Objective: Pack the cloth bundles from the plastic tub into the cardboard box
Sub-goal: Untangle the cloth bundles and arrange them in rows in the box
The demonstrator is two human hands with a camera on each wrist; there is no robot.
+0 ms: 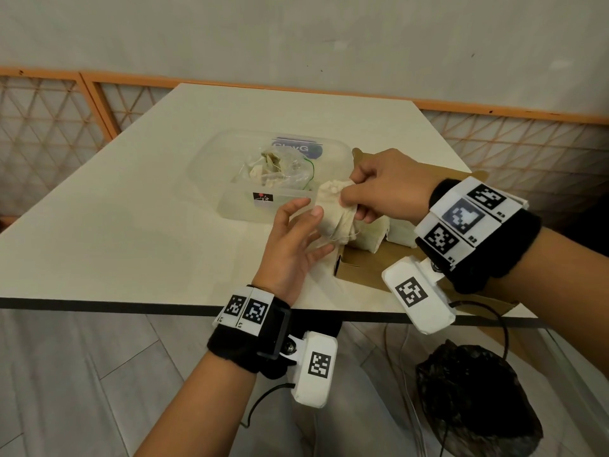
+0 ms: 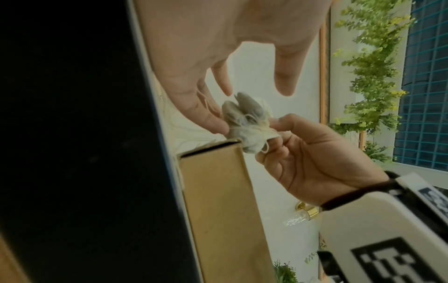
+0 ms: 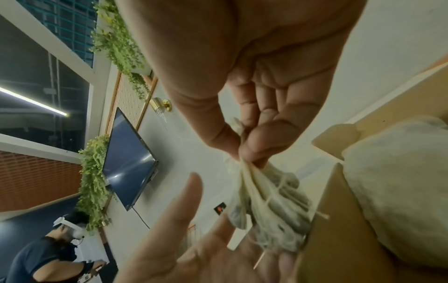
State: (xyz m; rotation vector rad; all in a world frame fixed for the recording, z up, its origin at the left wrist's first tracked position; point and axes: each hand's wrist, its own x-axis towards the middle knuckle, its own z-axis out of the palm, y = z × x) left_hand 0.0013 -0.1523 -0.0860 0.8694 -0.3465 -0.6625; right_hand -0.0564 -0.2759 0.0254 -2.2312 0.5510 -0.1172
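Note:
My right hand pinches the gathered top of a cream cloth bundle and holds it over the near left corner of the cardboard box. My left hand is open beside it, straight fingers touching the bundle's lower side. The right wrist view shows the pinch on the bundle, with the left palm below. More cloth bundles lie inside the box. The clear plastic tub behind holds other bundles in a clear bag.
Tub and box stand on a white table, whose front edge runs just under my wrists. An orange lattice fence lines the far side. A black bag and cables lie on the floor at right. Another person stands far off.

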